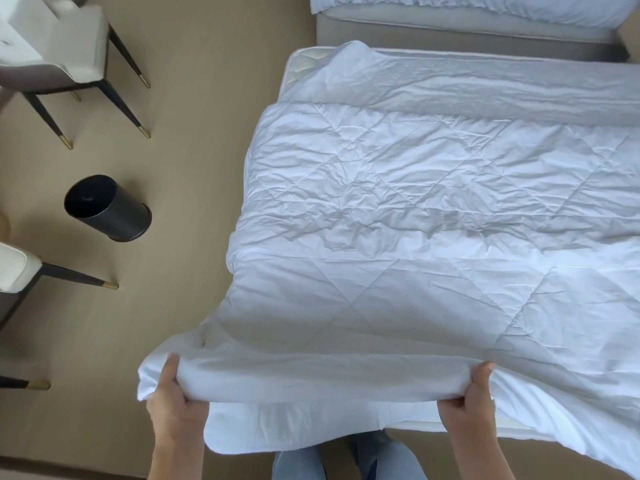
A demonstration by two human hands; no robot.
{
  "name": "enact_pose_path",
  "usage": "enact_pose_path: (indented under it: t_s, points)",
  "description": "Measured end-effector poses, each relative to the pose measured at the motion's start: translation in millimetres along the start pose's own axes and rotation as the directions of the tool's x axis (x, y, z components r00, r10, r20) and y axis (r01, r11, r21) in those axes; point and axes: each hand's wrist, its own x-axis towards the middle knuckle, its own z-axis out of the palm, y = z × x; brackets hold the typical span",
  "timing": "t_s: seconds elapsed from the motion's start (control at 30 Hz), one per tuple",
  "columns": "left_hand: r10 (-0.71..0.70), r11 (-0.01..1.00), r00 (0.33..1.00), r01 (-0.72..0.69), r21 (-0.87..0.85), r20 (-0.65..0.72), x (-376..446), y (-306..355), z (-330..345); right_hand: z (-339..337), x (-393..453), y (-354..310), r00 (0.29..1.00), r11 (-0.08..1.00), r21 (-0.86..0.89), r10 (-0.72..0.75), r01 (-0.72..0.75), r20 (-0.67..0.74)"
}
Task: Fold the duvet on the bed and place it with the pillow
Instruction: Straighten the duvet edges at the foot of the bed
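A white quilted duvet lies crumpled across the bed, covering most of the mattress. Its near edge is lifted off the bed toward me and bunched into a thick roll. My left hand grips that edge near its left corner, thumb on top. My right hand grips the same edge further right, also with the thumb on top. A flap of duvet hangs below my hands. No pillow can be made out for sure; pale bedding lies on a second bed at the top.
Tan floor runs along the bed's left side. A black cylindrical bin stands on it. White chairs with dark, gold-tipped legs sit at the far left. My legs in jeans show at the bottom.
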Motion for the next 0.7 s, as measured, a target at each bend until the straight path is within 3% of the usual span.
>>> enact_pose_path:
  t_s: [0.07,0.3,0.47,0.7]
  points:
    - [0.023,1.0,0.999,-0.023,0.002,0.026,4,4,4,11,1,-3,0.995,0.995,0.096,-0.002,0.012,-0.1]
    - [0.151,0.986,0.989,-0.15,0.067,-0.008,16,17,80,73,30,-44,0.991,0.986,-0.103,-0.134,0.135,0.016]
    - [0.227,0.966,0.974,-0.228,0.124,0.024,13,34,173,139,66,-92,0.951,0.961,-0.069,-0.251,0.267,0.18]
    - [0.299,0.95,0.944,-0.308,0.05,0.141,37,62,333,251,124,-173,0.926,0.949,0.064,-0.316,0.309,0.209]
